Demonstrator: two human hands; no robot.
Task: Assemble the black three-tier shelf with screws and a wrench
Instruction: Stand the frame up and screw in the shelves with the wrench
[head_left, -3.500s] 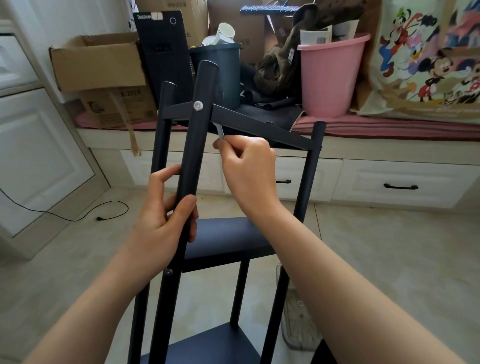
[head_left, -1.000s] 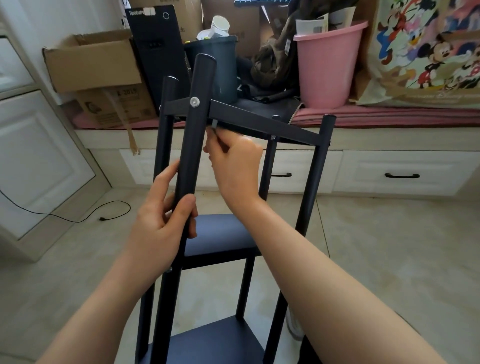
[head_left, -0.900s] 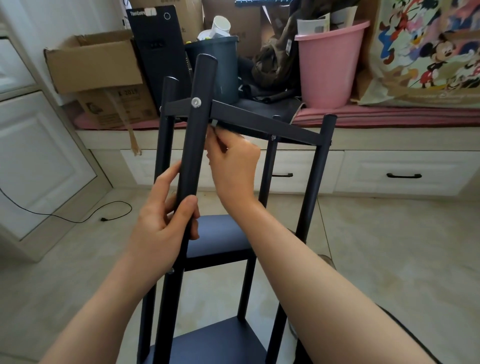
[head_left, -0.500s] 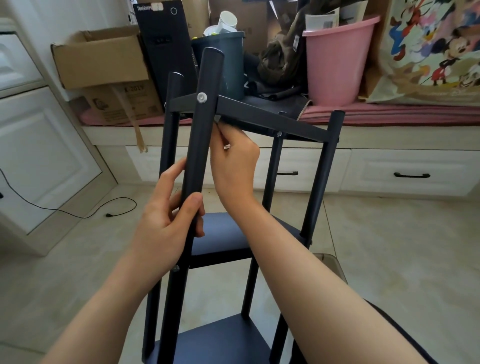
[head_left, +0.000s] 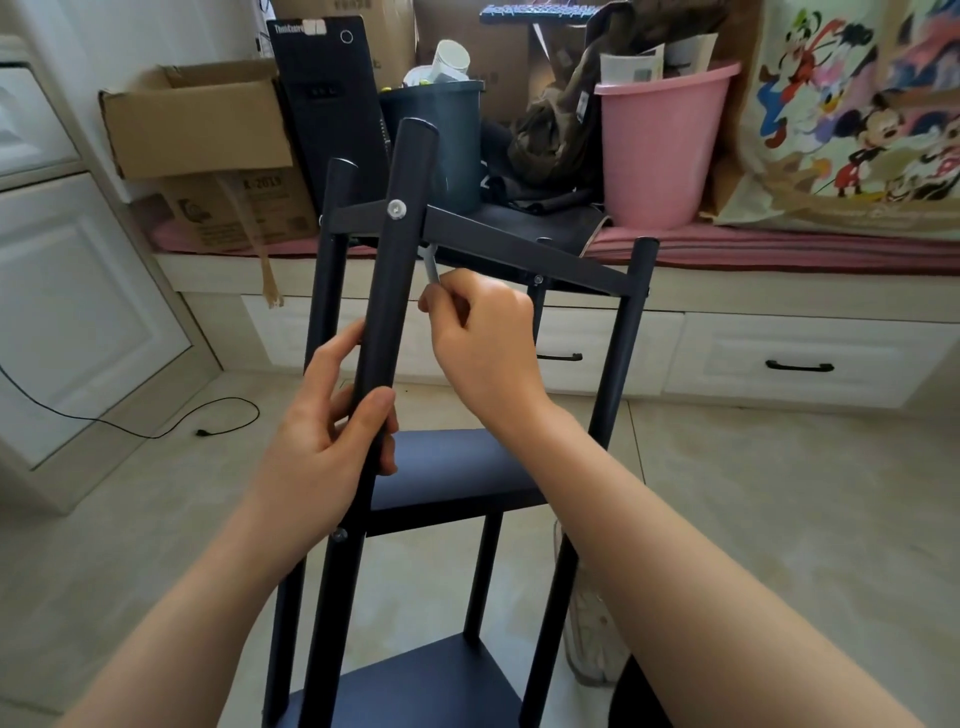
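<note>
The black three-tier shelf (head_left: 519, 254) stands upright on the floor in front of me. My left hand (head_left: 324, 441) grips its nearest black post (head_left: 392, 291) about halfway between the top and middle tiers. A silver screw head (head_left: 396, 209) shows on that post where the top tier meets it. My right hand (head_left: 480, 332) pinches a small silver wrench (head_left: 430, 266) whose head reaches up under the top tier just behind the post. The wrench's tip is hidden by the tier's edge. A second screw (head_left: 340, 534) sits on the post at the middle tier.
A low bench with white drawers (head_left: 795, 358) runs behind the shelf, loaded with cardboard boxes (head_left: 197, 124), a dark bin (head_left: 447, 140), a pink bucket (head_left: 660, 150) and a cartoon bag (head_left: 857, 119). A black cable (head_left: 156, 426) lies on the tiled floor at left. A shoe (head_left: 592, 639) sits by the shelf's right legs.
My right hand has drawn back and down from under the top tier, so more of the wrench shaft shows. My left hand keeps its grip on the post.
</note>
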